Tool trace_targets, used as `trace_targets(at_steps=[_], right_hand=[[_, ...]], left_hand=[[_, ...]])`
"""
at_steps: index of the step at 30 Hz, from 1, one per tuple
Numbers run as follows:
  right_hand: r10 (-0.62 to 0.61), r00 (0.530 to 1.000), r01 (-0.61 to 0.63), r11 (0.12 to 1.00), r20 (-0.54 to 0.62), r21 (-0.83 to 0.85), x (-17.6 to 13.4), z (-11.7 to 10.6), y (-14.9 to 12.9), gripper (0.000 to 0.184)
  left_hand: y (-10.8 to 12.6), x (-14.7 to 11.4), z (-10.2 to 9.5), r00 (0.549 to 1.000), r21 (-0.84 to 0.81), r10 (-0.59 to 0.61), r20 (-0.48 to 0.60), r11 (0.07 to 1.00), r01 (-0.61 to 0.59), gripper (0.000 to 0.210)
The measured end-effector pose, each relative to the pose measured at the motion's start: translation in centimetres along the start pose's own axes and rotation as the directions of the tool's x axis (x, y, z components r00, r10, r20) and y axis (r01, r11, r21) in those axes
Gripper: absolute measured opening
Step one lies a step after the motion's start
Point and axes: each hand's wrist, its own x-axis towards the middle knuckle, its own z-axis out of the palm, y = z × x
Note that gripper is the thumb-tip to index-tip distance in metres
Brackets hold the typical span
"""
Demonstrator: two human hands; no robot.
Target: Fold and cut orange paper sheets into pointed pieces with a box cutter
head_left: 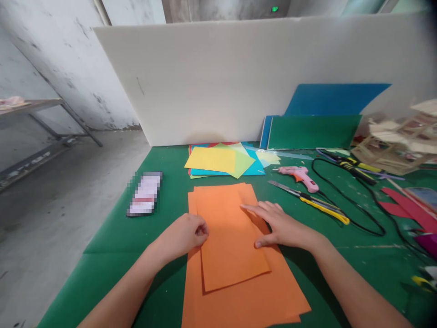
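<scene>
A smaller orange paper point(227, 246), which looks folded, lies on larger orange sheets point(246, 300) in front of me. My left hand point(187, 234) is closed at its left edge, thumb and fingers pinched together on the paper's border. My right hand point(276, 223) rests open on the right side, the index finger stretched out flat over the paper and the thumb apart, near the right edge. A slight shadow shows along the smaller paper's lower and left edges.
A phone point(145, 195) lies left on the green table point(112, 241). Behind are coloured papers point(211, 159). To the right lie a pink glue gun point(298, 175) with its cord, a yellow utility knife point(324, 209), pliers, and a wooden model point(392, 141). A white board point(205, 82) stands at the back.
</scene>
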Motion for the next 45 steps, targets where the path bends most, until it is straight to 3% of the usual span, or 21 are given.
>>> trace_targets(at_steps=[5,7,9,11,18,24,29,33,40,45], right_hand=[[-0.001,1.0,0.002,1.0,-0.003,0.03,-0.1,-0.2,-0.5,0.083],[0.002,1.0,-0.001,0.999,-0.007,0.052,-0.2,-0.2,-0.6,0.078],[0.033,0.999,-0.032,0.997,-0.02,0.077,-0.3,-0.2,-0.7,0.074],[0.08,0.996,-0.076,0.992,-0.035,0.1,-0.3,-0.1,-0.8,0.071],[0.112,0.993,-0.109,0.99,-0.036,0.086,-0.2,-0.2,-1.0,0.059],[0.093,0.995,-0.089,0.993,-0.046,0.08,-0.2,-0.2,-0.9,0.057],[0.089,0.995,-0.085,0.994,-0.043,0.072,-0.2,-0.2,-0.8,0.057],[0.1,0.995,-0.098,0.993,-0.03,0.066,-0.2,-0.2,-0.7,0.057],[0.09,0.996,-0.089,0.994,-0.024,0.06,-0.2,-0.3,-0.7,0.056],[0.082,0.996,-0.08,0.995,-0.028,0.066,-0.3,-0.3,-0.8,0.055]], left_hand=[[1.3,0.1,1.2,0.997,0.302,0.006,-0.077,0.953,0.017,0.019],[1.9,0.5,2.4,0.985,0.353,0.139,-0.103,0.931,-0.095,0.027],[2.6,1.1,3.7,0.94,0.329,0.333,-0.073,0.898,-0.292,0.031],[3.5,1.7,4.9,0.894,0.332,0.448,-0.03,0.848,-0.414,0.027],[4.7,3.8,7.5,0.818,0.663,0.575,0.024,0.603,-0.444,0.027],[4.7,4.1,8.4,0.844,0.724,0.535,0.021,0.574,-0.382,0.035],[5.8,4.1,7.5,0.887,0.744,0.459,0.053,0.574,-0.341,0.043],[6.2,5.1,6.8,0.926,0.741,0.36,0.114,0.59,-0.321,0.061],[6.0,8.2,6.0,0.966,0.679,0.257,-0.015,0.712,-0.179,0.062],[5.7,10.4,5.2,0.969,0.638,0.226,-0.098,0.761,-0.113,0.056]])
